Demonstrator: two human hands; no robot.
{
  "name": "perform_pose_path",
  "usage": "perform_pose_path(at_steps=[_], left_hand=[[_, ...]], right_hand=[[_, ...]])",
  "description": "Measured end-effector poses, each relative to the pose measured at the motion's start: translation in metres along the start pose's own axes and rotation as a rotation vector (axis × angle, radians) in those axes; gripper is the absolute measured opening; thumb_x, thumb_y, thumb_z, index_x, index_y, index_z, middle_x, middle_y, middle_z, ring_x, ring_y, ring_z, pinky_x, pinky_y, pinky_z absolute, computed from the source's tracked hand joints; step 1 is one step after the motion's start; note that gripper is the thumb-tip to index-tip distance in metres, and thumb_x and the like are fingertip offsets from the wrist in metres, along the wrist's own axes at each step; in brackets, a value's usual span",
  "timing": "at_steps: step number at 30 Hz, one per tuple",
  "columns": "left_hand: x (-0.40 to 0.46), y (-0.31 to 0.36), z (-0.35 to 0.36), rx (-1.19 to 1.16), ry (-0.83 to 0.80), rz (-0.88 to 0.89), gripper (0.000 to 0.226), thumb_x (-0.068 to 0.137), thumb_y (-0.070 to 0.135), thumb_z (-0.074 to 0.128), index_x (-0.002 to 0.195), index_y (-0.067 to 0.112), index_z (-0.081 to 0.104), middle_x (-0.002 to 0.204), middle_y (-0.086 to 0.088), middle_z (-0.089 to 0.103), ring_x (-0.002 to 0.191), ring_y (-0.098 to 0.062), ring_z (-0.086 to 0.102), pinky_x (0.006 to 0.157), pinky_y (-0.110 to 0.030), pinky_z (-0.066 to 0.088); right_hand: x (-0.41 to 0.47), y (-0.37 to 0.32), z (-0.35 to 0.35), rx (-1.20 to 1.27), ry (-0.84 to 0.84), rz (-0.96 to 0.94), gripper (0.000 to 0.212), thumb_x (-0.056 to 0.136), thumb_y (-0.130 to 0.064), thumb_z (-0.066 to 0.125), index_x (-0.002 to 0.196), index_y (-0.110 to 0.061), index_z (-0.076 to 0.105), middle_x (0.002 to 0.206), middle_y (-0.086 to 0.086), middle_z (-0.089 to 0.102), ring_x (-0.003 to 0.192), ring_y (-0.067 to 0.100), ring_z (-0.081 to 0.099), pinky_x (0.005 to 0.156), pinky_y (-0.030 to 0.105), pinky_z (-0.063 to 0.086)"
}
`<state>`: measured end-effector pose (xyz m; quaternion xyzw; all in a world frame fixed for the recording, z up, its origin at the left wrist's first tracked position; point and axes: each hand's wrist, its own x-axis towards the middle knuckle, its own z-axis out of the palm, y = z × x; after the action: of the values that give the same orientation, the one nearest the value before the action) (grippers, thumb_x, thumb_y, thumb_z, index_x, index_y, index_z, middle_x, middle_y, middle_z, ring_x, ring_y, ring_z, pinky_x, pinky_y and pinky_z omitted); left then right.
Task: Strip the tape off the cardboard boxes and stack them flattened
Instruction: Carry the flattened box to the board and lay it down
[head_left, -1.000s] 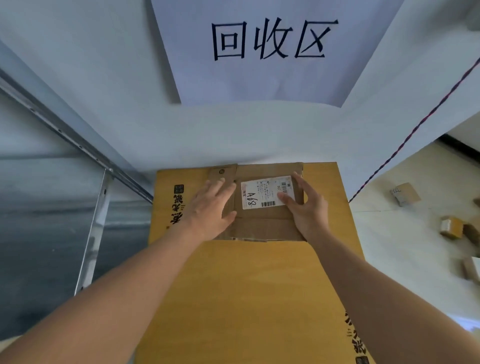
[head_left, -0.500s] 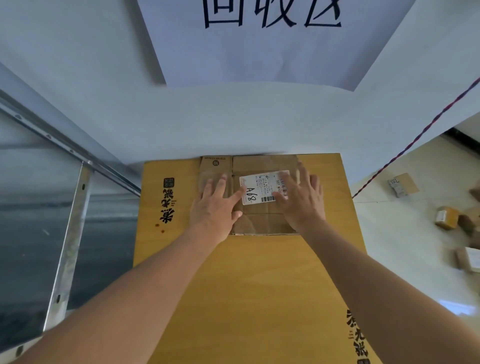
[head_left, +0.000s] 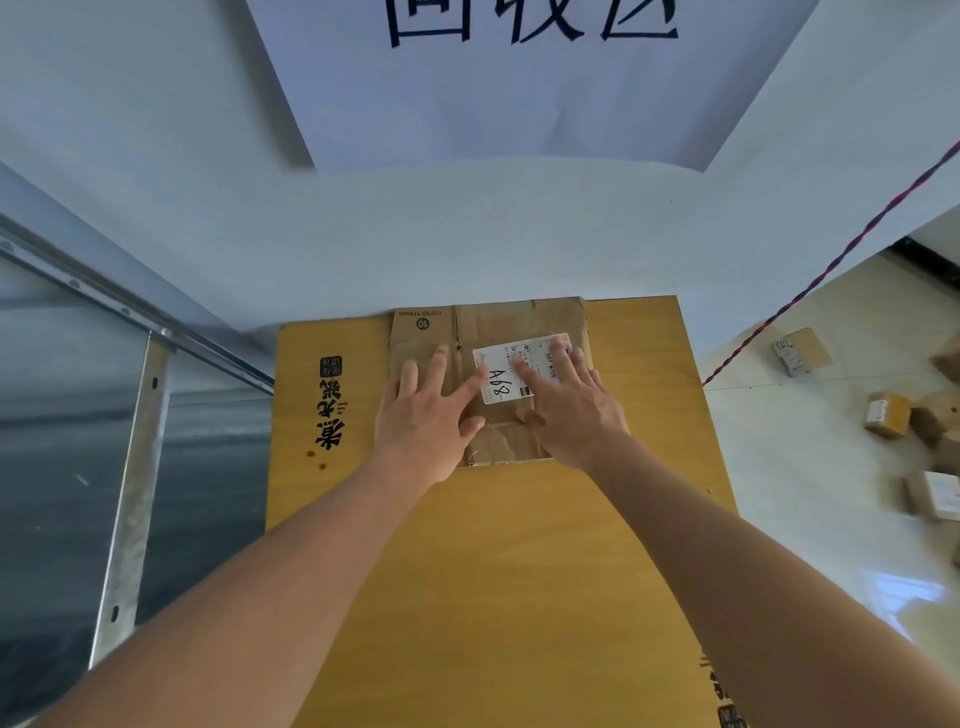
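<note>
A flattened box (head_left: 488, 384) is laid on a large yellow sheet (head_left: 519, 571), at its far edge against the wall (head_left: 467, 234). It is pressed down by both hands: the left hand (head_left: 423, 415) on its left half, the right hand (head_left: 571, 410) across the white label (head_left: 501, 382), fingers straight and spread on each, nothing gripped. The step in hand is judged to be the placing and squaring of this box on the stack. Whether tape is left on it cannot be told. Next, another of the small boxes (head_left: 885, 414) scattered on the floor (head_left: 810, 467) to the right would likely be fetched.
</note>
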<state>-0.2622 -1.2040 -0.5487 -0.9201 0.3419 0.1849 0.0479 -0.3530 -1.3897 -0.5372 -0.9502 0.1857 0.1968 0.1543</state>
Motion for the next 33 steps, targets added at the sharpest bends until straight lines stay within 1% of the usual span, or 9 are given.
perform_pose_path(at_steps=[6,9,12,16,19,22,24,27,33], left_hand=[[0.003,0.004,-0.017,-0.029,-0.106,0.004,0.069,0.103,0.061,0.041,0.158,0.054,0.0,0.17,-0.002,-0.004,0.151,-0.044,0.006,0.122,-0.06,0.021],[0.003,0.002,-0.036,-0.031,-0.153,0.04,0.069,0.104,0.053,0.046,0.16,0.05,0.007,0.168,-0.005,0.006,0.148,-0.043,0.014,0.121,-0.058,0.024],[-0.003,-0.001,-0.056,-0.057,-0.135,0.08,0.069,0.103,0.044,0.053,0.161,0.045,0.015,0.164,-0.011,0.017,0.147,-0.038,0.024,0.12,-0.055,0.029],[-0.023,-0.005,-0.085,-0.139,-0.04,0.102,0.068,0.101,0.035,0.059,0.161,0.037,0.027,0.163,-0.009,0.027,0.148,-0.034,0.029,0.121,-0.053,0.029],[-0.048,-0.007,-0.107,-0.172,0.042,0.124,0.063,0.101,0.033,0.06,0.159,0.03,0.035,0.159,-0.007,0.037,0.146,-0.031,0.036,0.121,-0.05,0.028],[-0.084,-0.004,-0.127,-0.189,0.126,0.147,0.058,0.102,0.034,0.056,0.157,0.028,0.038,0.157,-0.005,0.041,0.145,-0.027,0.039,0.122,-0.049,0.029],[-0.112,0.0,-0.141,-0.198,0.167,0.156,0.057,0.104,0.036,0.052,0.158,0.028,0.035,0.161,-0.004,0.038,0.149,-0.026,0.035,0.124,-0.05,0.028],[-0.157,0.009,-0.164,-0.184,0.268,0.155,0.057,0.105,0.039,0.049,0.158,0.024,0.035,0.161,-0.003,0.038,0.149,-0.023,0.034,0.123,-0.045,0.029],[-0.275,0.033,-0.203,-0.162,0.462,0.082,0.063,0.102,0.046,0.055,0.158,0.027,0.034,0.165,-0.002,0.033,0.151,-0.025,0.033,0.126,-0.053,0.023]], right_hand=[[0.002,-0.005,-0.013,0.032,-0.082,0.049,0.068,0.102,-0.061,0.045,0.159,-0.052,0.008,0.172,0.0,-0.012,0.159,0.03,-0.01,0.121,0.057,0.027],[-0.001,-0.012,-0.025,0.069,-0.078,0.083,0.06,0.103,-0.062,0.041,0.158,-0.052,0.018,0.173,-0.002,-0.005,0.159,0.027,-0.006,0.118,0.058,0.031],[-0.007,-0.019,-0.038,0.077,0.005,0.091,0.051,0.105,-0.055,0.042,0.155,-0.049,0.031,0.172,-0.003,0.007,0.16,0.025,-0.001,0.116,0.056,0.035],[-0.032,-0.028,-0.059,0.081,0.085,0.026,0.049,0.107,-0.044,0.045,0.155,-0.041,0.037,0.17,-0.002,0.022,0.159,0.024,0.012,0.118,0.052,0.033],[-0.06,-0.036,-0.079,0.08,0.149,-0.018,0.046,0.107,-0.043,0.045,0.152,-0.035,0.045,0.164,-0.003,0.037,0.153,0.023,0.03,0.116,0.047,0.036],[-0.095,-0.047,-0.102,0.085,0.215,-0.072,0.044,0.106,-0.044,0.046,0.149,-0.034,0.049,0.159,-0.004,0.044,0.147,0.022,0.04,0.111,0.044,0.04],[-0.121,-0.054,-0.119,0.081,0.254,-0.113,0.044,0.106,-0.046,0.047,0.148,-0.035,0.049,0.158,-0.006,0.045,0.145,0.02,0.041,0.109,0.042,0.042],[-0.165,-0.065,-0.143,0.071,0.31,-0.178,0.044,0.106,-0.048,0.046,0.148,-0.037,0.049,0.158,-0.008,0.044,0.145,0.019,0.039,0.109,0.04,0.04],[-0.271,-0.087,-0.175,-0.002,0.372,-0.329,0.051,0.105,-0.056,0.04,0.151,-0.037,0.045,0.163,-0.005,0.038,0.152,0.021,0.03,0.12,0.041,0.027]])
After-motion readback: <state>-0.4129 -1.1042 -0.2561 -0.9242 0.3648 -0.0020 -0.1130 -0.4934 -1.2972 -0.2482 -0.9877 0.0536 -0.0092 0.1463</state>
